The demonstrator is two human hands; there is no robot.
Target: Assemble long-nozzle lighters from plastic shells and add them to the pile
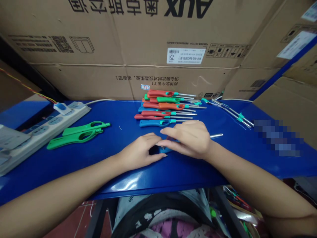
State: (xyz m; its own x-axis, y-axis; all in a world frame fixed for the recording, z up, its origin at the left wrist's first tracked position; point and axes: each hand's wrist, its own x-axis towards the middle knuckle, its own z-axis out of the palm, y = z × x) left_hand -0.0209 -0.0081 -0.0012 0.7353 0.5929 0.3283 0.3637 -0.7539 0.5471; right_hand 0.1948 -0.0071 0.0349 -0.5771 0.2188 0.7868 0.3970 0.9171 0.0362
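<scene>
Both hands work over a long-nosed gas lighter with a blue body (166,149), low over the blue tabletop near its front. My left hand (141,150) is closed round the handle end and hides most of it. From the right, my right hand (192,138) pinches down at the lighter's middle, thumb and forefinger together; any small part between these fingertips is hidden. The metal tube (217,136) sticks out past the right hand. Just beyond the hands lies a pile of finished-looking lighters in red, orange, green and blue, with a blue one (155,123) nearest.
Green handle shells (76,137) lie at left beside a white power strip (41,130). Loose metal tubes (232,113) with teal parts lie at back right. A cardboard wall (99,79) closes off the back. Small metal pins (120,127) lie left of the pile.
</scene>
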